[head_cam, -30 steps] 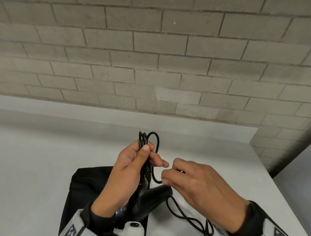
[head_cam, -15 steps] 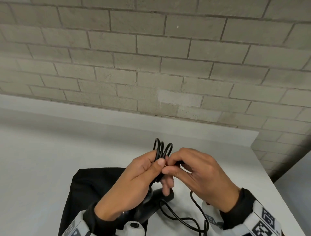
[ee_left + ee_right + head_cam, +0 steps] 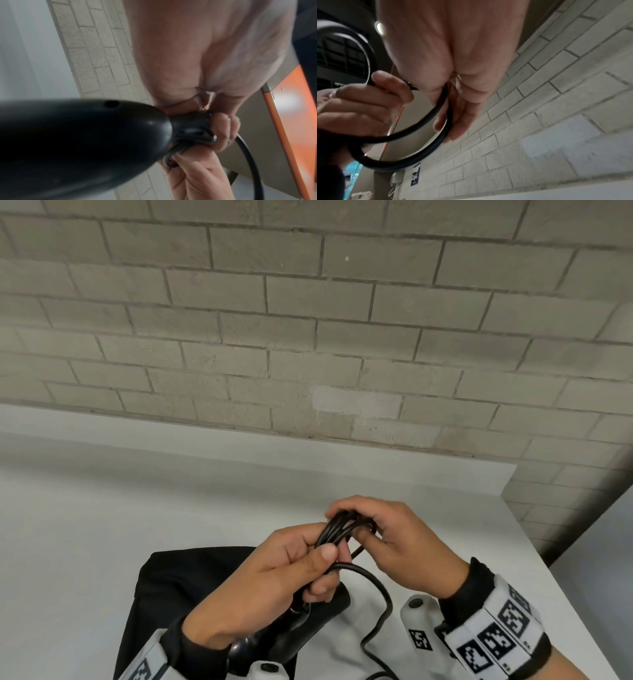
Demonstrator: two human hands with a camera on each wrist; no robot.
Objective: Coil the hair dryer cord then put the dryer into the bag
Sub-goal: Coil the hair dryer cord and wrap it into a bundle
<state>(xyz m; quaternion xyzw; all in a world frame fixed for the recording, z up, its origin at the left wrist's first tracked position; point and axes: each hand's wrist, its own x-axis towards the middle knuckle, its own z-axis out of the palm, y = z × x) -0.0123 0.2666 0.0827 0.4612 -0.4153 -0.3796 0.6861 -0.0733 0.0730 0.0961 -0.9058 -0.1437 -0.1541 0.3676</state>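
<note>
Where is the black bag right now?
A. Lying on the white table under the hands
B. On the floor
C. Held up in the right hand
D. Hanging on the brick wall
A: the black bag lies flat on the white table, below the left hand and right hand, which both hold the coiled cord above it.

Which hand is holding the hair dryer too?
The left hand. It grips the hair dryer and cord together; the right hand holds only cord loops.
</note>
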